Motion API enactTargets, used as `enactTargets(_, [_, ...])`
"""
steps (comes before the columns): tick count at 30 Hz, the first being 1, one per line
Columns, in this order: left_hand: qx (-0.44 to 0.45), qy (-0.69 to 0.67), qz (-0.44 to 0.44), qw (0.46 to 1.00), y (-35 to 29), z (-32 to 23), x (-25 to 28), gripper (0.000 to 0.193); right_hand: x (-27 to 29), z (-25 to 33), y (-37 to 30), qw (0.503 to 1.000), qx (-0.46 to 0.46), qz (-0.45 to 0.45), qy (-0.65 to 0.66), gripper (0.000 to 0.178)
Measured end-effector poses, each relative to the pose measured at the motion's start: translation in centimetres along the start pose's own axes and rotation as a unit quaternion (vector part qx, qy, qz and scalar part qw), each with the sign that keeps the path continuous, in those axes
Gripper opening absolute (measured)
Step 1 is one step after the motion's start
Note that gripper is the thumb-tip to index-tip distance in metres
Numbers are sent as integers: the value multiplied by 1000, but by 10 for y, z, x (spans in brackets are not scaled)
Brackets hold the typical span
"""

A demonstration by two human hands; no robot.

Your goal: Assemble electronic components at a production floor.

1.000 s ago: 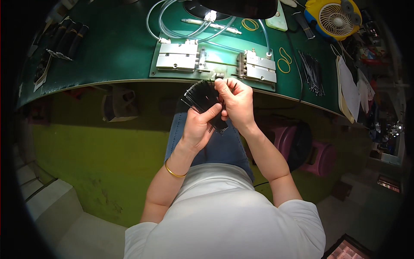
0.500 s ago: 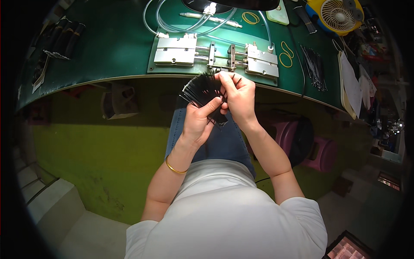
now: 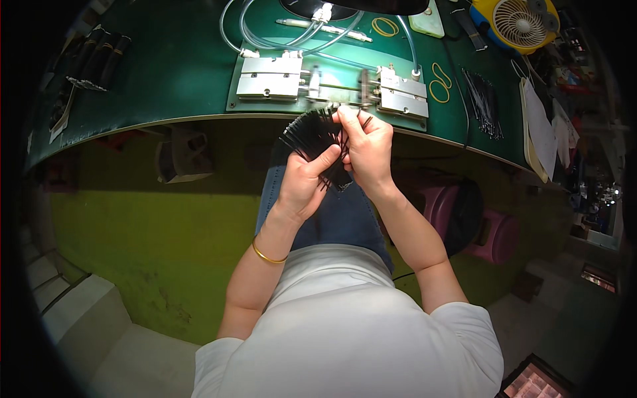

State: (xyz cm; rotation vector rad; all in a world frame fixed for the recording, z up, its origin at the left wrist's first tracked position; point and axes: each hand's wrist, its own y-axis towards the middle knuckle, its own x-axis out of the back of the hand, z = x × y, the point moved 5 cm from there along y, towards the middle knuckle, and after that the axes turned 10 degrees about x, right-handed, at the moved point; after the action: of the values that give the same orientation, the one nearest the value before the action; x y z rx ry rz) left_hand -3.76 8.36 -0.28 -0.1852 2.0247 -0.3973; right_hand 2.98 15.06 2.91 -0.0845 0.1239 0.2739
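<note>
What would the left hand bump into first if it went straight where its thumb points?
Probably the right hand, just past the left hand's thumb, though some thin black strips may be in between; the depth there is unclear.

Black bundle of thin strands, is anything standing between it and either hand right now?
Nothing visible does. The left hand holds the black bundle directly, and the right hand touches its right side. The metal blocks lie beyond, on the green table.
</note>
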Motion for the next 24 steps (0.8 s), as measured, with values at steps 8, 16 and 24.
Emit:
enactTargets(8, [-12, 14, 22, 1000, -2, -4, 0, 13, -4, 8, -2, 997, 33, 68, -11, 23])
enactTargets(16, [-6, 7, 6, 1000, -1, -2, 2, 13, -3, 7, -4, 999, 28, 36, -22, 21])
enactTargets(24, [-1, 6, 8, 1000, 0, 0, 3, 14, 1, 3, -1, 1000, 24, 13, -8, 22])
